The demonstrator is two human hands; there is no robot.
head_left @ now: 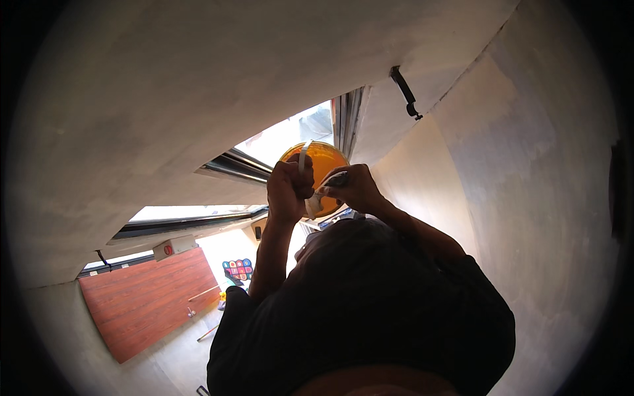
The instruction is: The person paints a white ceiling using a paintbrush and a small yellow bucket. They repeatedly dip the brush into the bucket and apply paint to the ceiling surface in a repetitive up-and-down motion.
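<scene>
An orange bucket (330, 158) hangs in front of me at the window, its inside turned toward view. My left hand (288, 188) is closed around the pale strap handle (304, 158) that crosses the bucket's mouth. At the bucket's right side, my right hand (360, 188) grips a dark-handled paintbrush (339, 178). The brush's pale end points down and left over the bucket's rim, close to my left fingers. Whether it touches the bucket, I cannot tell. My head and dark shirt hide the space below.
Dark-framed window openings (290, 135) lie behind the bucket. A black bracket (405, 92) sticks out of the pale wall at upper right. Toward the lower left are a red-brown wooden panel (152, 297), a whitish box (175, 247) and a colourful patterned mat (238, 269).
</scene>
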